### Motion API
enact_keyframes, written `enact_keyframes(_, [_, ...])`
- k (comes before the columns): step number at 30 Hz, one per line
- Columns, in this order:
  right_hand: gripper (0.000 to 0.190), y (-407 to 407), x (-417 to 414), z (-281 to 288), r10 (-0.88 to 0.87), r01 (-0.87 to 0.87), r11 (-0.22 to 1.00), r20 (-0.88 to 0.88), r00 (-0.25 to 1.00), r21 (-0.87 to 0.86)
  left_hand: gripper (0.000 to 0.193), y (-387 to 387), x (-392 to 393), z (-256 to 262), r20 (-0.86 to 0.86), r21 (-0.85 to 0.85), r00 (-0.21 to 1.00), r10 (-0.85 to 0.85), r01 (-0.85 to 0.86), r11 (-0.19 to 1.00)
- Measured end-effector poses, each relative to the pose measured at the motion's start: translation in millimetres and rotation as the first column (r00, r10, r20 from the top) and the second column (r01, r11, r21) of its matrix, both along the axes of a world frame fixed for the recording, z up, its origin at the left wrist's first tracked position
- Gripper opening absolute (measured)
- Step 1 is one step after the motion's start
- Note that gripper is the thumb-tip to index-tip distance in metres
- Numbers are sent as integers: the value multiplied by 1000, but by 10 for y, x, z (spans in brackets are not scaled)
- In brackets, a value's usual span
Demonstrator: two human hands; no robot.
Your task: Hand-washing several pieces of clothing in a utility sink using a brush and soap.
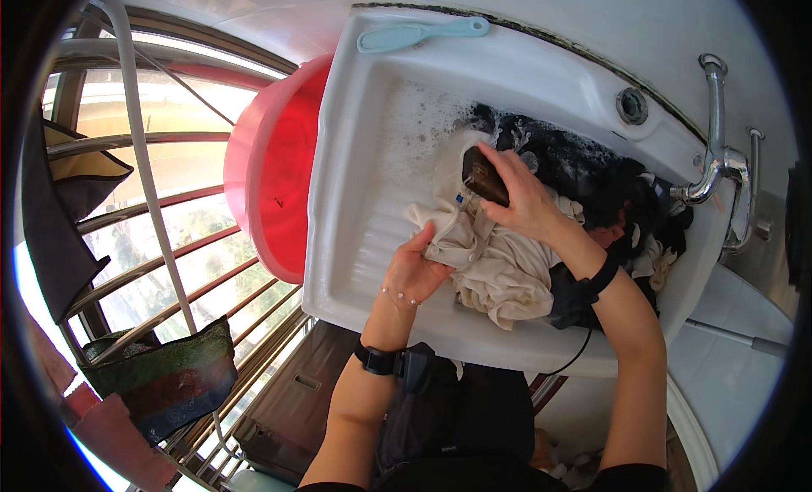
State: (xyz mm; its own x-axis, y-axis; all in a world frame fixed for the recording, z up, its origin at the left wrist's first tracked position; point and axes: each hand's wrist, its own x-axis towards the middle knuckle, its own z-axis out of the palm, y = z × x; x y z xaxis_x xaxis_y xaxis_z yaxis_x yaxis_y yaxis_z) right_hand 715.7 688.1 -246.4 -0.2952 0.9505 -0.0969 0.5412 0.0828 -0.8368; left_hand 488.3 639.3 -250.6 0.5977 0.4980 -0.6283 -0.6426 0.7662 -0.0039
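Observation:
My right hand (523, 197) grips a dark brown block (485, 177), perhaps a scrubbing brush, though its underside is hidden. The block is held over a wet cream buttoned garment (504, 283), which is bunched up in the laundry sink (361, 251). With thumb on top and fingers beneath, my left hand (415, 264) holds the garment's buttoned edge. Close to the block, a small blue mark shows on the cream cloth. Black wet clothes (571, 156) lie in suds behind and to the right of my right hand.
A light blue brush (422, 35) rests on the sink's back ledge. On the left stands a red basin (273, 175), beside metal window bars (190, 197) with hanging cloths (171, 378). A chrome faucet (717, 162) juts over the right end. A round drain fitting (632, 105) sits in the back ledge.

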Motion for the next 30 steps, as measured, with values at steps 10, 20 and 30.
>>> enact_keyframes(10, [85, -180, 162, -124, 174, -209, 920, 133, 976, 330, 41, 32, 134, 157, -40, -69, 998, -42, 39, 997])
enact_keyframes(20, [88, -77, -81, -17, 245, -257, 906, 79, 966, 335, 46, 29, 33, 60, -256, 284, 950, -177, 249, 926])
enact_keyframes(30, [80, 118, 197, -567, -150, 190, 982, 685, 713, 18, 30, 23, -164, 281, -760, 46, 628, -167, 308, 950])
